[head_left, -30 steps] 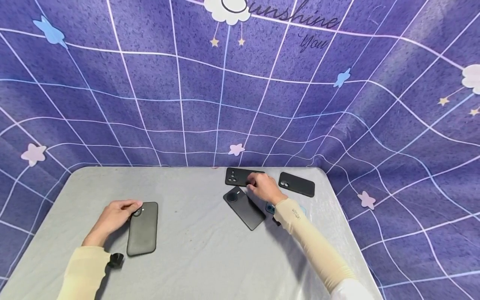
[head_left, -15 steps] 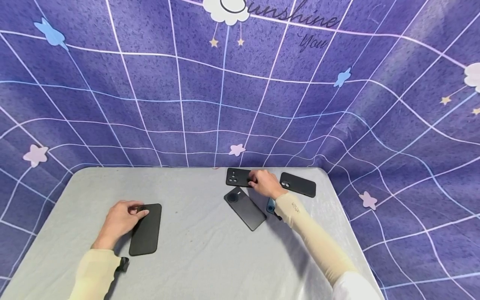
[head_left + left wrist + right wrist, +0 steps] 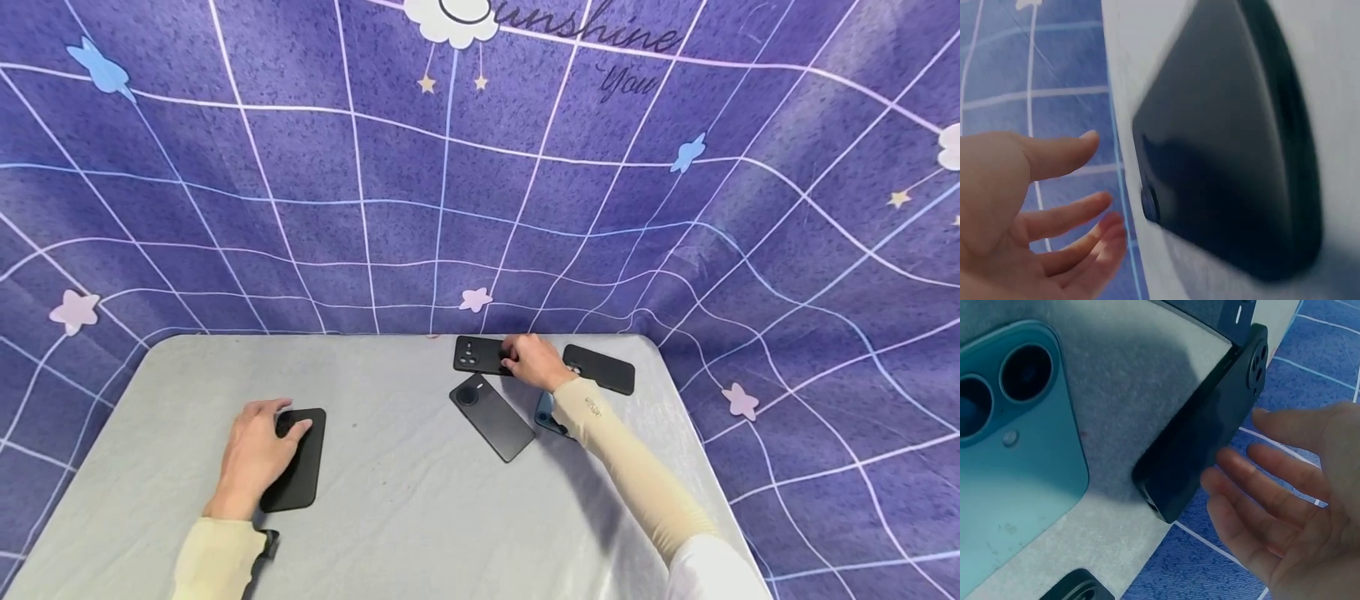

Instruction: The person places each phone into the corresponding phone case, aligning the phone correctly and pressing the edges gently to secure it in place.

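Observation:
On the left of the table lies a dark phone case (image 3: 306, 467), flat; whether a phone sits inside I cannot tell. My left hand (image 3: 257, 450) hovers over its left side, and the left wrist view shows the fingers apart from the case (image 3: 1210, 106). At the back, my right hand (image 3: 536, 362) is over the right end of a black phone case (image 3: 483, 357) with several camera cutouts. Relaxed fingers of the right hand (image 3: 1291, 494) appear close beside that case (image 3: 1191, 434) in the right wrist view; contact is unclear.
A dark phone (image 3: 493, 418) with a round camera lies diagonally in front of the back case. A teal phone (image 3: 1029, 475) lies partly under my right forearm. Another black phone case (image 3: 606, 372) sits at the back right. A purple grid curtain (image 3: 405, 225) rises behind the table.
My left hand has shifted right and now covers more of the left phone case, with its fingers spread off the edge. My right hand has moved only slightly right.

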A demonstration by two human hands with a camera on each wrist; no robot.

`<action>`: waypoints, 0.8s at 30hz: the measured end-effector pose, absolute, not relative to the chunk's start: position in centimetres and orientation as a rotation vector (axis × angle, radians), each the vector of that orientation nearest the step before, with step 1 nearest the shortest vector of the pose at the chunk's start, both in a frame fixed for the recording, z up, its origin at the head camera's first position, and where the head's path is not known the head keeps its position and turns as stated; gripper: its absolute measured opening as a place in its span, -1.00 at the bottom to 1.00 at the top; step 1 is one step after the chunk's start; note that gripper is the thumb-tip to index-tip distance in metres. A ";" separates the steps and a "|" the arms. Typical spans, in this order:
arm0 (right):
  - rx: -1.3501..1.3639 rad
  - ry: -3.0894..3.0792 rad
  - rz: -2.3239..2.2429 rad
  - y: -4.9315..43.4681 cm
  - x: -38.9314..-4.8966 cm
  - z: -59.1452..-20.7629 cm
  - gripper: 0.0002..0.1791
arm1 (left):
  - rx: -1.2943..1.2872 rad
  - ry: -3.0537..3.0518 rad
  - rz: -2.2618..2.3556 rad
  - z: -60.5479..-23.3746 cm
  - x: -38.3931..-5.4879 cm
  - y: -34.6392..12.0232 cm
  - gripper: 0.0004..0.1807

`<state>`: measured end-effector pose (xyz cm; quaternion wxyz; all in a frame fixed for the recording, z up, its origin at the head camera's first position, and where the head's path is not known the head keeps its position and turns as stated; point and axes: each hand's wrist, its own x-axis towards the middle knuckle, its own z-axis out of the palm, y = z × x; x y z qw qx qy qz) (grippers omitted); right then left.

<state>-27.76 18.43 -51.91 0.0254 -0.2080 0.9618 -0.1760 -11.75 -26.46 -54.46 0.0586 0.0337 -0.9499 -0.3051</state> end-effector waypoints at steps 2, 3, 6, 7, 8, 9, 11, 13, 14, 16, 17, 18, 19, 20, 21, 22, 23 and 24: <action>-0.653 2.975 -0.551 18.5 -27.9 -51.9 -0.74 | 0.115 -2.870 -0.936 -54.2 -11.2 -24.9 -0.40; -0.652 2.975 -0.552 18.6 -28.0 -51.9 -0.74 | 0.110 -2.864 -0.940 -54.1 -11.0 -24.2 -0.40; -0.641 2.970 -0.549 18.7 -28.1 -51.7 -0.73 | 0.072 -2.851 -0.951 -54.0 -10.3 -22.2 -0.42; -0.634 2.970 -0.544 18.7 -28.2 -51.7 -0.72 | 0.058 -2.845 -0.955 -54.0 -10.1 -21.6 -0.42; -0.629 2.969 -0.538 18.8 -28.2 -51.7 -0.72 | 0.052 -2.843 -0.958 -54.0 -10.0 -21.1 -0.42; -0.630 2.972 -0.529 18.8 -28.3 -51.7 -0.71 | 0.046 -2.840 -0.961 -54.1 -9.9 -20.5 -0.43; -0.639 2.975 -0.512 18.7 -28.5 -51.7 -0.70 | 0.047 -2.841 -0.971 -54.1 -9.5 -19.7 -0.44; -0.647 2.974 -0.496 18.7 -28.7 -51.6 -0.68 | 0.052 -2.852 -0.994 -54.2 -9.1 -18.8 -0.44; -0.650 2.971 -0.487 18.7 -28.8 -51.6 -0.66 | 0.051 -2.863 -1.006 -54.3 -8.9 -18.3 -0.44; -0.655 2.963 -0.473 18.8 -29.1 -51.5 -0.62 | 0.045 -2.887 -1.045 -54.4 -8.6 -17.3 -0.43; -0.658 2.954 -0.463 18.8 -29.2 -51.5 -0.59 | 0.035 -2.898 -1.070 -54.5 -8.4 -16.8 -0.43; -0.658 2.943 -0.455 18.9 -29.4 -51.4 -0.56 | 0.028 -2.907 -1.095 -54.6 -8.2 -16.3 -0.43; -0.661 2.931 -0.449 18.9 -29.6 -51.4 -0.54 | 0.019 -2.913 -1.117 -54.6 -8.1 -15.9 -0.42; -0.659 2.915 -0.446 18.9 -29.9 -51.3 -0.51 | 0.008 -2.917 -1.137 -54.7 -8.0 -15.5 -0.42; -0.654 2.900 -0.443 18.9 -30.1 -51.2 -0.49 | -0.001 -2.918 -1.157 -54.8 -7.9 -15.1 -0.42; -0.652 2.885 -0.441 18.9 -30.3 -51.2 -0.47 | -0.009 -2.914 -1.175 -54.8 -7.8 -14.7 -0.42; -0.642 2.869 -0.436 18.9 -30.5 -51.1 -0.45 | -0.016 -2.907 -1.191 -54.8 -7.7 -14.4 -0.42; -0.633 2.854 -0.433 18.8 -30.7 -51.0 -0.44 | -0.021 -2.897 -1.203 -54.8 -7.7 -14.0 -0.43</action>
